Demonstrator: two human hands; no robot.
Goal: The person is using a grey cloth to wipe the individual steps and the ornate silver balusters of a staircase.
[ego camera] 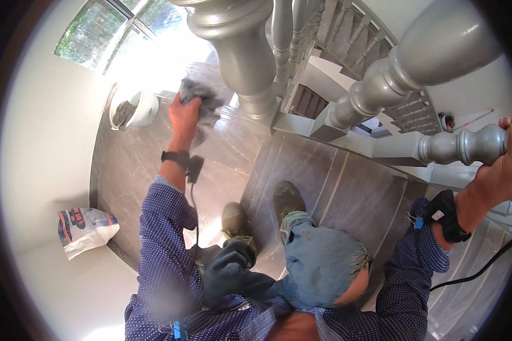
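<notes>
My left hand (pixel 185 113) grips a grey cloth (pixel 202 96), which hangs loosely from the fingers and is partly blurred, near the thick silver-painted newel post (pixel 247 64). At the far right, my right hand (pixel 501 166) is wrapped around a silver-painted turned baluster (pixel 463 144); some of its fingers are hidden behind the wood. Left of the cloth, a white bucket (pixel 145 108) stands on the tiled floor (pixel 132 170) with a grey-brown rag (pixel 123 114) over its rim.
A printed paper or plastic bag (pixel 89 230) lies at the left by the wall. Stair treads (pixel 350 187) run to the right under my feet, beside the balustrade's base rail (pixel 294 123). Beyond it, the stairwell drops away. A bright window (pixel 106 34) is at upper left. A black cable (pixel 473 275) trails at right.
</notes>
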